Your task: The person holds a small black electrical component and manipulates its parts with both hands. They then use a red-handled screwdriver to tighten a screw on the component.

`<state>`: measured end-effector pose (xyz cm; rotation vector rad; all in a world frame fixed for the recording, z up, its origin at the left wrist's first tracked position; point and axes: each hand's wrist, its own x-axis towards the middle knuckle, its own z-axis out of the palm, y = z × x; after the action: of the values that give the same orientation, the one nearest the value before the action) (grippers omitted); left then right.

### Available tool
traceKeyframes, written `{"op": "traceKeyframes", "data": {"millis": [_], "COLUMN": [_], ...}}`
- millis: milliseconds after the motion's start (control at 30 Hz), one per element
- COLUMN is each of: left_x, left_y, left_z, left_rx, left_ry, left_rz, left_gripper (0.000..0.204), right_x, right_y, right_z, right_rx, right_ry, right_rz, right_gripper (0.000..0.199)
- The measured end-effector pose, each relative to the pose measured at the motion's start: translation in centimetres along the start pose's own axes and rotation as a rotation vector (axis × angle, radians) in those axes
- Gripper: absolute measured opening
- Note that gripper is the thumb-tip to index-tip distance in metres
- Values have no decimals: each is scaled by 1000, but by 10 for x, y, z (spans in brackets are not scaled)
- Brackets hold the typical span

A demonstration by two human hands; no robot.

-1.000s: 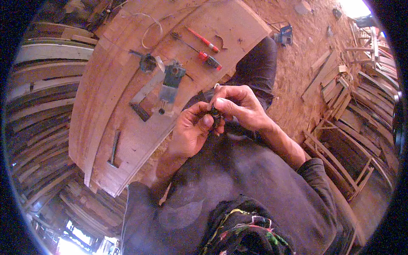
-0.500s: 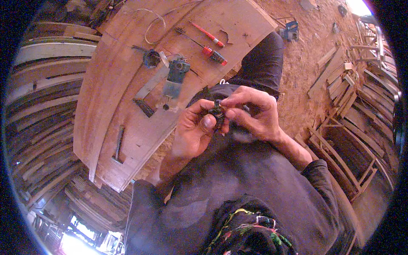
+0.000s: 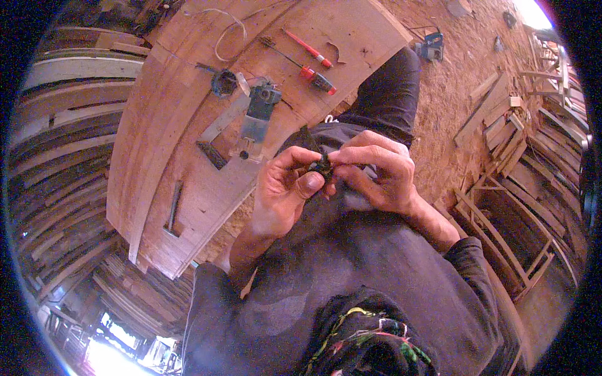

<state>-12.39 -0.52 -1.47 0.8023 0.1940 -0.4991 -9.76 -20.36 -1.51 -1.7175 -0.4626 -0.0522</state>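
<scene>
Pinching a small dark part [image 3: 323,165], left hand [image 3: 285,191] and right hand [image 3: 376,170] meet.

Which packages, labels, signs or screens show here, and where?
No packages, signs or screens in view.
Only candidate: a pale patch on the blue-grey power tool lying on the wooden workbench, too small to tell if it is a label.
The left hand and right hand pinch a small dark part; no marking visible.

Red-handled screwdrivers [image 3: 316,74], reddish-brown workbench [image 3: 188,169]
</scene>
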Motion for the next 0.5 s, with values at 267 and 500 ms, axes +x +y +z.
{"op": "traceKeyframes", "data": {"millis": [267,500], "left_x": [0,3], "left_y": [0,14], "left_z": [0,2], "left_rx": [90,631], "left_ry": [10,-19], "left_rz": [12,123], "left_gripper": [26,24], "right_x": [5,14], "right_y": [-4,-20], "right_z": [-6,-18], "right_rx": [-7,78], "right_ry": [-87,-162], "right_rz": [20,342], "right_gripper": [21,14]}}
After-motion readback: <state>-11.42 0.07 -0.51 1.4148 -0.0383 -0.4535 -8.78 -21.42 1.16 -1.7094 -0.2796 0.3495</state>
